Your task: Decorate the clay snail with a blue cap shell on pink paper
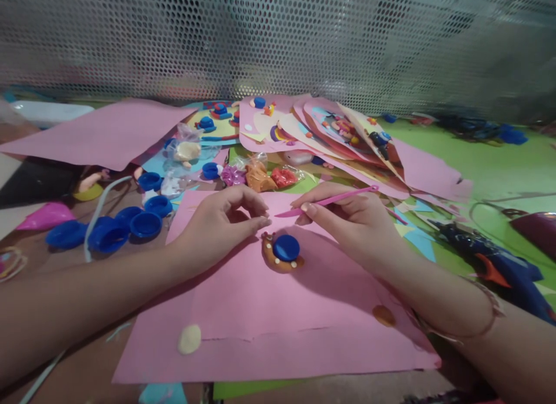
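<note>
My right hand (347, 218) grips a pink plastic clay modelling tool (334, 199) between thumb and fingers, its flat pointed end turned toward my left hand. Thumb and forefinger of my left hand (230, 218) come together in a pinch; whatever they hold, if anything, is too small to make out. Below both hands, a brown curved clay figure (282, 265) with small cream dots lies on a pink sheet (243, 311). Set against its inner curve is a round blue clay disc (286, 248). Flat on the sheet are a cream disc (190, 339) and a brown disc (384, 316).
Several blue cups (146, 224) stand at the left beside a grey cord (102, 210). Bagged orange clay (259, 175) and red clay (284, 176) lie behind the sheet. Decorated pink sheets (269, 123) are piled farther back, before a perforated metal panel (278, 39). Dark blue wrapping (495, 259) lies right.
</note>
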{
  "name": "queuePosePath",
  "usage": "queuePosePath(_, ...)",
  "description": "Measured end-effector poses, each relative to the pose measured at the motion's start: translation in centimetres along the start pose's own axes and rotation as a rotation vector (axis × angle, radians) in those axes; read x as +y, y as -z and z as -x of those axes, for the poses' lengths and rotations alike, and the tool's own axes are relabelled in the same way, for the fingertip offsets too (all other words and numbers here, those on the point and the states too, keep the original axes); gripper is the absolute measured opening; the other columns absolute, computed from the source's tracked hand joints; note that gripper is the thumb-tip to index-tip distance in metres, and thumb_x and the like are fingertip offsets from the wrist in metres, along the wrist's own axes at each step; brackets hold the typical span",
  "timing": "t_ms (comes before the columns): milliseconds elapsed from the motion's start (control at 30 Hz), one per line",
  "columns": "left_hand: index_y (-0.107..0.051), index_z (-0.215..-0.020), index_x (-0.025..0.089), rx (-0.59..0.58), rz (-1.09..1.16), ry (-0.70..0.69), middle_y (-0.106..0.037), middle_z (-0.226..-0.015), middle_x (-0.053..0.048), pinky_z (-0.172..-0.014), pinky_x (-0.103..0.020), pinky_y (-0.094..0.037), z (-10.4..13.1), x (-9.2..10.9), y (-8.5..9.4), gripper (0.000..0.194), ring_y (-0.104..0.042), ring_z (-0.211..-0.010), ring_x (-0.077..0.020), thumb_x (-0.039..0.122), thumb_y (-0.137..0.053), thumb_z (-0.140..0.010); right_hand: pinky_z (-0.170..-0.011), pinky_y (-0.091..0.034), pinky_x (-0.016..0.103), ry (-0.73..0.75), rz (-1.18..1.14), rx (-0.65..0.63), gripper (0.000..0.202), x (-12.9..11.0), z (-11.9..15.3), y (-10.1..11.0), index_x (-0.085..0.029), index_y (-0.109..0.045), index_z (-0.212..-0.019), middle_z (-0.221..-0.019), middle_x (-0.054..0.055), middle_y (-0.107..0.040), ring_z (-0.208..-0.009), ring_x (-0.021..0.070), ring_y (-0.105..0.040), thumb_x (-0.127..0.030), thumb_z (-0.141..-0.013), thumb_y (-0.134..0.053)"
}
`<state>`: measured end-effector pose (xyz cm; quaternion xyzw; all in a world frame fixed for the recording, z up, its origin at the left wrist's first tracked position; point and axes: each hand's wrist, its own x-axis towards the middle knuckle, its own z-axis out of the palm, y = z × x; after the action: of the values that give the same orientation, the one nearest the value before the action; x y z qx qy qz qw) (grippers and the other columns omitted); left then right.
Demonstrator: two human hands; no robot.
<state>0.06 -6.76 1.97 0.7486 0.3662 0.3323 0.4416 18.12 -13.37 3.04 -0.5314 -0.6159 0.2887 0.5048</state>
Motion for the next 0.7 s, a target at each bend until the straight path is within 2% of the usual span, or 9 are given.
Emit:
queuePosePath(200,-0.062,-0.07,0.017,0.021,0.063,0.074,-0.063,-0.068,0.002,-0.048,-0.017,-0.05,0.1,0.4,-0.1,0.009,-0.058,-0.055,-0.0087,0.024,-0.067,-0.069,-0.065,-0.053,0.029,0.08,0.127,-0.025,0.011,0.4,0.0,0.3,-0.018,-0.063,-0.075,-0.08,0.003,-0.068,-0.07,0.0137,-0.064,-0.019,-0.082,-0.055)
queuePosePath(367,-0.063,-0.065,0.016,0.017,0.139,0.125,-0.063,-0.063,0.002,-0.042,-0.015,-0.047,0.2,0.7,0.0,0.008,-0.057,-0.051,-0.0083,0.023,-0.068,-0.067,-0.069,-0.048,0.029,0.355,0.341,-0.044,0.022,0.7,0.1,0.5,-0.018,-0.056,-0.081,-0.08,0.004,-0.063,-0.076,0.0138,-0.059,-0.014,-0.091,-0.037)
queuePosePath(467,-0.062,-0.062,0.016,-0.013,0.122,0.104,-0.062,-0.06,0.001,-0.044,-0.015,-0.047,0.3,0.8,0.1,0.014,-0.057,-0.053,-0.0091,0.026,-0.062,-0.071,-0.064,-0.044,0.027,0.463,0.485,-0.071,0.02,0.5,0.1,0.3,-0.019,-0.054,-0.088,-0.081,0.004,-0.062,-0.074,0.0135,-0.057,-0.01,-0.09,-0.037)
queuePosePath(567,-0.057,-0.06,0.016,-0.027,0.066,0.058,-0.06,-0.058,0.001,-0.045,-0.017,-0.046,0.2,0.8,0.1,0.021,-0.056,-0.052,-0.0095,0.03,-0.056,-0.075,-0.058,-0.04,0.026,0.514,0.548,-0.087,0.014,0.3,-0.1,-0.3,-0.02,-0.049,-0.079,-0.073,0.002,-0.057,-0.068,0.0139,-0.054,-0.011,-0.088,-0.044)
queuePosePath(700,-0.052,-0.059,0.018,-0.064,-0.05,-0.015,-0.055,-0.054,0.002,-0.043,-0.019,-0.042,0.1,1.0,0.2,0.027,-0.051,-0.046,-0.0088,0.035,-0.047,-0.08,-0.054,-0.035,0.025,0.526,0.551,-0.131,0.017,0.7,-0.5,-0.8,-0.021,-0.042,-0.073,-0.067,0.0,-0.052,-0.062,0.0135,-0.048,-0.014,-0.087,-0.046)
